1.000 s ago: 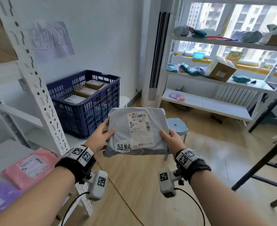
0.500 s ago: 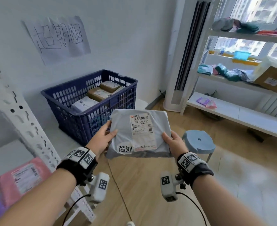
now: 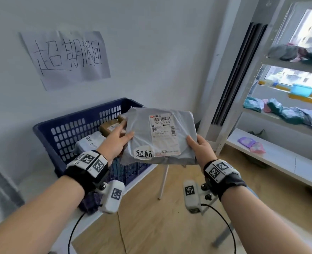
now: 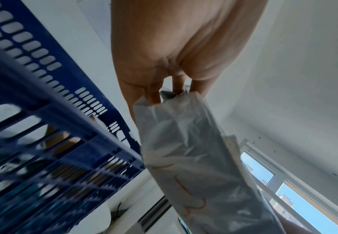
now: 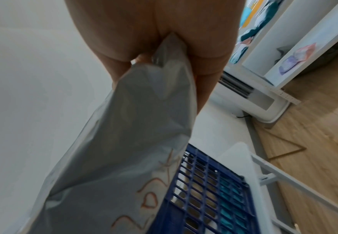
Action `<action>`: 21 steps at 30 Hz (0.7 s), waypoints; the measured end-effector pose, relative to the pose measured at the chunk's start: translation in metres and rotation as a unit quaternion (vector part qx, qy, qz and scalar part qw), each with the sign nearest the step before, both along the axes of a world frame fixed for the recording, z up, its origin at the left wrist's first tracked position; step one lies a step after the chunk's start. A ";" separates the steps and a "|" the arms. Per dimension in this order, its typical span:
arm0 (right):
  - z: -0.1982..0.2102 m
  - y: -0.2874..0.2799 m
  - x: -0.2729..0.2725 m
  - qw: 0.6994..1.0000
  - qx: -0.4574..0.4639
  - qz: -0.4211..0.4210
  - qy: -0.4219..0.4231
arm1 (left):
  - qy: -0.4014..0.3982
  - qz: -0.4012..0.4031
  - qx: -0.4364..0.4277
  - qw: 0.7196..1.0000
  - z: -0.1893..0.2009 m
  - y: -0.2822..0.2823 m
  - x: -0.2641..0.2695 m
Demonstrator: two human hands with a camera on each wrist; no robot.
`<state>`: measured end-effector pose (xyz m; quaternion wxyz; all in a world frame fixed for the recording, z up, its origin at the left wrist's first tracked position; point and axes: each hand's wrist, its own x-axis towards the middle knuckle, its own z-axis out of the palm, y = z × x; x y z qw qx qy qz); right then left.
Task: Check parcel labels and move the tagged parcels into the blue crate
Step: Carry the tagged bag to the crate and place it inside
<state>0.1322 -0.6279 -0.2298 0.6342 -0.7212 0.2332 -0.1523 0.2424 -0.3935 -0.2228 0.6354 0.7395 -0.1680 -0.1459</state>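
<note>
The parcel (image 3: pixel 159 136) has come closer to the crate (image 3: pixel 78 125), now over its near corner. Left hand (image 3: pixel 114 142) and right hand (image 3: pixel 200 149) each pinch an edge. Label checked, handwritten tag showing; this is the carry. Next, probably: lower it in beside the boxes, then let go.

You hold a crinkled, faintly glossy grey plastic parcel (image 3: pixel 159 136) with a matt paper label (image 3: pixel 164 135), beside a perforated hard plastic blue crate (image 3: pixel 74 129), above wood-look floor (image 3: pixel 151 226).
</note>
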 end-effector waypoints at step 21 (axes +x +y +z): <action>0.050 -0.003 0.309 0.925 -0.180 0.335 -0.007 | 0.057 0.299 -0.037 0.952 0.020 0.024 0.147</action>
